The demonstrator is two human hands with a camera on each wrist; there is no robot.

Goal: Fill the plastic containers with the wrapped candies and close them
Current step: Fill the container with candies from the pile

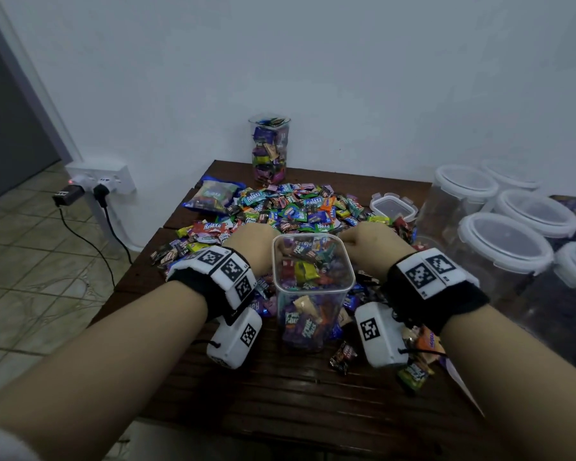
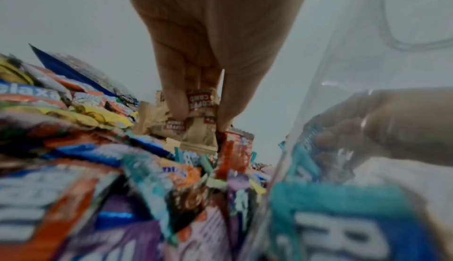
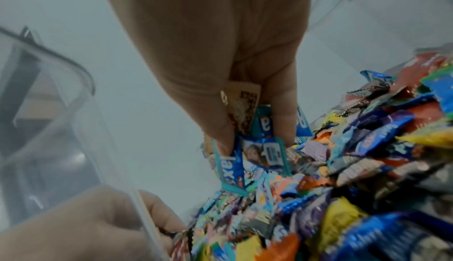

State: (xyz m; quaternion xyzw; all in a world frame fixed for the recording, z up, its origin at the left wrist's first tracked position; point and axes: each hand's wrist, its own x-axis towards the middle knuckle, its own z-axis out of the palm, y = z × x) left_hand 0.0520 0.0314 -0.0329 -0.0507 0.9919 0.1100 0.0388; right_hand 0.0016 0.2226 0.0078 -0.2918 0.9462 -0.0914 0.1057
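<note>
- Gathering is the step in hand: both hands are sunk into the candy pile point(image 1: 300, 204) just behind the open container point(image 1: 313, 277), which stands on the dark wooden table point(image 1: 280, 394) between the two wrists and is judged roughly three-quarters full.
- Several beige coffee candies point(image 2: 193, 114) are pinched by the left hand point(image 2: 210, 52), with fingers curled down and thumb closed against them.
- A blue wrapper point(image 3: 259, 154) and a beige one behind it are clamped by the right hand point(image 3: 220, 52), fingers likewise curled tight; exactly how many pieces are held cannot be told.
- For a clean transfer, both handfuls should be lifted straight up and brought over the rim before the fingers are loosened, so that slippery wrappers are not shed onto the table.
- Care is advised near the container wall: it is light and tall, and a knock from either wrist could tip it.
- A square lid point(image 1: 393, 206) is seen lying at the right edge of the pile, probably meant for this container; room for it should be left below the rim.
- A second filled container point(image 1: 270, 148) stands by the wall, apparently unlidded, and round-lidded tubs point(image 1: 506, 242) wait at the right.
</note>
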